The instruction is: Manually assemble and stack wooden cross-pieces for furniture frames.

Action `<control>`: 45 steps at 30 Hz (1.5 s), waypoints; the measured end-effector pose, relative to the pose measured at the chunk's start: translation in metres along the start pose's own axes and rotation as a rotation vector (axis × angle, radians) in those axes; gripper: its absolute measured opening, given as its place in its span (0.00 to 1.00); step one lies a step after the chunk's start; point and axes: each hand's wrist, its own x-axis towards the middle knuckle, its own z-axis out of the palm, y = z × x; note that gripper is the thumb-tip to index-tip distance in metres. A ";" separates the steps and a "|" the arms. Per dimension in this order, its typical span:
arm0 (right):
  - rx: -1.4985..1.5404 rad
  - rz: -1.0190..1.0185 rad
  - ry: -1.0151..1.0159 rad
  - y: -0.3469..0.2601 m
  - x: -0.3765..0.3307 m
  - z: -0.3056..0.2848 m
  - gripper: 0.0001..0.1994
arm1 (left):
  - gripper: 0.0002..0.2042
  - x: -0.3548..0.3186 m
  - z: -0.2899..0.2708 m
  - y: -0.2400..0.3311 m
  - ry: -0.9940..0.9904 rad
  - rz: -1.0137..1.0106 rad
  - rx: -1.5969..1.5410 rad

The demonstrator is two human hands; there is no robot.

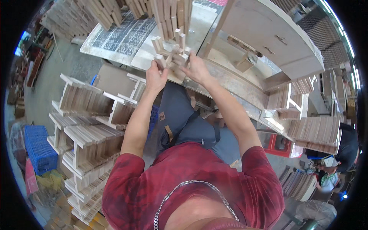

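Observation:
Both arms reach forward to the near edge of a pale worktable [143,57]. My left hand [156,78] is closed round the left side of a small cluster of light wooden pieces [172,58], thumb turned inward. On the other side my right hand [198,69] grips the same wooden pieces between thumb and fingers. Motion blurs the pieces slightly, so how they join cannot be made out. Several short wooden blocks [179,36] stand upright just beyond them. Behind these, tall bundles of wooden slats [172,17] rest on the table.
Stacked slotted wooden parts [92,134] stand on the left, with a blue crate [41,147] beyond. A wooden board box [264,32] rises at the right of the table. More slats [314,130] and a red bin [278,145] lie right. Another person [347,147] is at far right, near a fan [316,212].

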 end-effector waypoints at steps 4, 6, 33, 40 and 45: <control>0.134 0.188 0.119 -0.009 -0.007 0.006 0.26 | 0.17 -0.002 0.022 -0.012 0.127 0.155 -0.010; 0.083 0.226 -0.041 -0.007 -0.008 0.004 0.35 | 0.19 -0.001 0.024 -0.031 0.062 0.155 0.016; -0.700 0.269 0.120 0.233 -0.327 -0.405 0.14 | 0.21 -0.146 -0.173 -0.062 0.016 -0.479 1.161; -0.197 0.419 0.439 0.172 -0.359 -0.397 0.16 | 0.12 -0.153 -0.195 -0.118 -0.072 -0.609 1.115; 0.279 0.489 0.492 0.080 -0.354 -0.329 0.18 | 0.12 -0.149 -0.206 -0.106 -0.115 -0.477 1.020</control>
